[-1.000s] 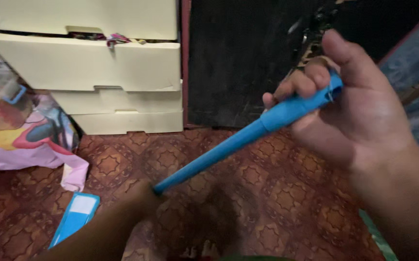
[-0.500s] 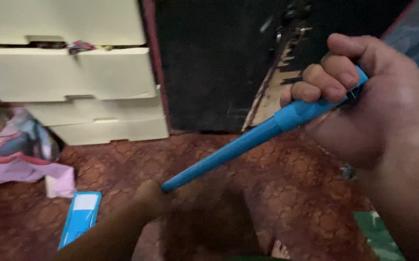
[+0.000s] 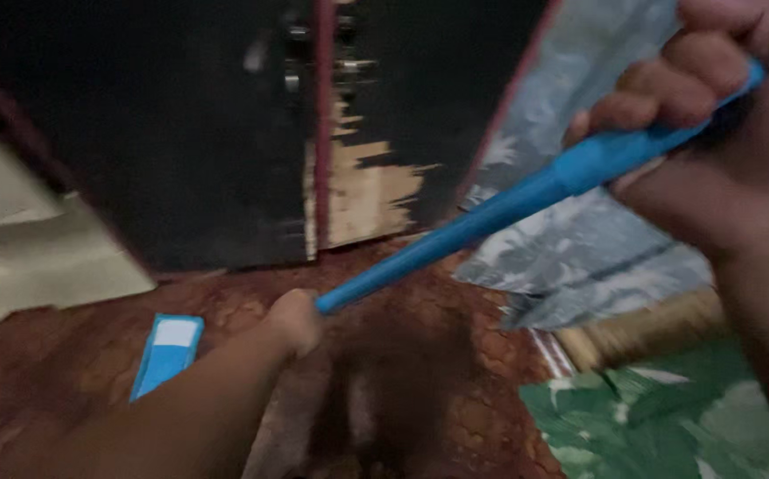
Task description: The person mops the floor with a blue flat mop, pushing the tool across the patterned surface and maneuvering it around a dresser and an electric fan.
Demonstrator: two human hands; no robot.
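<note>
My right hand (image 3: 713,151) is closed around the thick upper end of a blue plastic pole (image 3: 491,213) at the top right. The pole slants down to the left. My left hand (image 3: 294,319) grips its lower, thinner end near the middle of the view, with my forearm reaching in from the bottom left. A flat blue rectangular pad with a white centre (image 3: 167,350) lies on the patterned red-brown floor (image 3: 420,372) to the left of my left hand. The picture is blurred by motion.
A dark cabinet (image 3: 180,133) with a worn, chipped door edge stands straight ahead. Cream plastic drawers (image 3: 21,257) sit at the left edge. A grey patterned cloth (image 3: 571,239) hangs at the right, above a green leaf-patterned mat (image 3: 668,417) on the floor.
The view has swung to the right: the drawers slid to the left edge and the grey cloth and green mat came in. Both hands keep their hold on the blue pole.
</note>
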